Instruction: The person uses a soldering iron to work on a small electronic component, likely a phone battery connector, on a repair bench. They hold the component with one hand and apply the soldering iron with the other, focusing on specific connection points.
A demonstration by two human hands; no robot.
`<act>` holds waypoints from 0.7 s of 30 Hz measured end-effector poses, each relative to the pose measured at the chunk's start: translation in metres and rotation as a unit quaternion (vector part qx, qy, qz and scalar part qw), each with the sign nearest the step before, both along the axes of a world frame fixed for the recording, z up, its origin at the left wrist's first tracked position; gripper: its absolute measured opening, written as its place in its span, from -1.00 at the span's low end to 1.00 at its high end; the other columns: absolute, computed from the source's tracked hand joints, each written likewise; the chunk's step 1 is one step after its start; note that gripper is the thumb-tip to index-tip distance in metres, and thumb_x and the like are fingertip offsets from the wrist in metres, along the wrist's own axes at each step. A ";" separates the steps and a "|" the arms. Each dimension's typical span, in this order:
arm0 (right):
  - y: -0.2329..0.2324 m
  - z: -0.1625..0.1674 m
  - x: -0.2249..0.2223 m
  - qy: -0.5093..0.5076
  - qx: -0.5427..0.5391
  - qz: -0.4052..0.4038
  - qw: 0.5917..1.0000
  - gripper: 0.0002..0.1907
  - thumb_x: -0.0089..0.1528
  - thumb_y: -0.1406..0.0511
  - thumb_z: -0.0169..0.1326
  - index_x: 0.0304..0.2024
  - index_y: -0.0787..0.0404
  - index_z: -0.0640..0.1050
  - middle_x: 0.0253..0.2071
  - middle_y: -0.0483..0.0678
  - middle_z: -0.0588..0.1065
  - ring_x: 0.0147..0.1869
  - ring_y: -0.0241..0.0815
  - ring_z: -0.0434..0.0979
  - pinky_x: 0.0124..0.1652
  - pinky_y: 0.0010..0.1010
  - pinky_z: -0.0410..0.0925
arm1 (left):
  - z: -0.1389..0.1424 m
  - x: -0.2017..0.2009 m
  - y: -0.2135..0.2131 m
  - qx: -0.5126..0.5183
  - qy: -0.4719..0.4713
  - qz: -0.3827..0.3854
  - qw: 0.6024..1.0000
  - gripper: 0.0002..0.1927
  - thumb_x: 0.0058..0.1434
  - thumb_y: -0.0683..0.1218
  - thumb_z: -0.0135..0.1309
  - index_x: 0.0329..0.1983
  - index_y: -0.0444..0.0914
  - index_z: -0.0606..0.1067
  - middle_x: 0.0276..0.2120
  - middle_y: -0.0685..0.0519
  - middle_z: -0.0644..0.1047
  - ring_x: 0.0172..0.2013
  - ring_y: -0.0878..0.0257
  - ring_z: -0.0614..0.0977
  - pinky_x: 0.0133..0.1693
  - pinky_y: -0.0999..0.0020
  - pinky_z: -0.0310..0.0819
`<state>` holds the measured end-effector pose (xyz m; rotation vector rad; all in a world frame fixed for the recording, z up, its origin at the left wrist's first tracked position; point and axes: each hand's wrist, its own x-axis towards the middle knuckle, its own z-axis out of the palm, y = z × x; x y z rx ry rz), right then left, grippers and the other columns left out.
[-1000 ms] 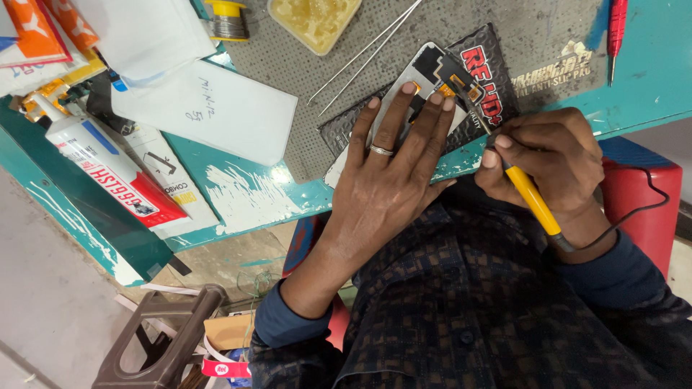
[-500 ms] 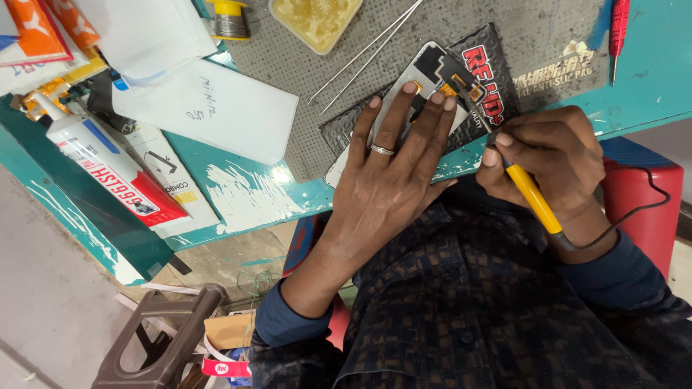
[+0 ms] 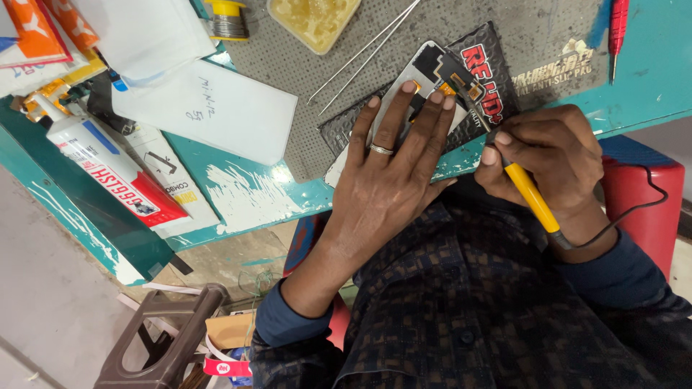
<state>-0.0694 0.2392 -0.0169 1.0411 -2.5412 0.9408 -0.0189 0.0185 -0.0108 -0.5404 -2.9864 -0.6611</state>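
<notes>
My left hand [image 3: 393, 169], with a ring on one finger, lies flat with fingers spread on a white phone screen panel [image 3: 422, 68] that rests on a black textured mat [image 3: 497, 79]. My right hand [image 3: 551, 155] grips a yellow-handled soldering iron [image 3: 530, 194] like a pen. Its dark tip reaches the orange flex connector [image 3: 458, 83] at the panel's top end. A black cord [image 3: 634, 205] runs from the iron's handle over my right wrist.
The teal table [image 3: 238, 194] holds a grey perforated mat [image 3: 288, 79], metal tweezers [image 3: 367, 54], a solder spool [image 3: 229, 20], a yellowish flux tray [image 3: 313, 18], white paper [image 3: 209, 108], a glue tube [image 3: 86, 155] and a red screwdriver [image 3: 618, 25]. A brown stool [image 3: 169, 338] stands below, a red stool [image 3: 641, 194] at the right.
</notes>
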 end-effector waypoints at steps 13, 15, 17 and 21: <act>0.006 -0.004 0.005 0.002 -0.013 -0.003 1.000 -0.77 0.17 0.51 0.33 -0.30 0.30 0.49 -0.30 0.05 0.54 -0.15 0.02 0.58 -0.23 -0.27 0.47 | -0.001 -0.001 -0.002 0.004 0.010 -0.005 1.000 -0.12 0.28 0.25 0.32 0.50 -0.29 0.33 0.42 0.00 0.33 0.48 -0.03 0.22 0.48 -0.14 0.12; 0.011 -0.011 0.008 0.008 -0.020 -0.007 1.000 -0.79 0.18 0.50 0.31 -0.32 0.29 0.48 -0.32 0.04 0.53 -0.16 0.01 0.58 -0.25 -0.26 0.47 | -0.001 -0.001 -0.001 0.006 0.004 -0.008 1.000 -0.10 0.25 0.24 0.32 0.50 -0.30 0.32 0.42 -0.01 0.32 0.49 -0.04 0.21 0.48 -0.15 0.11; 0.015 -0.021 0.011 0.019 -0.081 -0.015 0.996 -0.80 0.28 0.49 0.25 -0.24 0.27 0.45 -0.28 0.04 0.54 -0.12 -0.01 0.60 -0.27 -0.30 0.47 | 0.000 -0.001 -0.002 0.005 -0.007 -0.010 1.000 -0.09 0.23 0.23 0.34 0.51 -0.31 0.31 0.43 -0.02 0.31 0.50 -0.04 0.20 0.49 -0.14 0.10; 0.029 -0.039 0.012 -0.064 -0.218 -0.077 0.971 -0.80 0.45 0.39 0.13 -0.06 0.30 0.34 -0.22 0.08 0.43 -0.17 -0.07 0.55 -0.26 -0.35 0.52 | 0.003 -0.002 -0.006 0.036 -0.022 -0.015 0.999 -0.10 0.21 0.23 0.32 0.48 -0.30 0.31 0.42 -0.03 0.30 0.49 -0.06 0.19 0.47 -0.16 0.08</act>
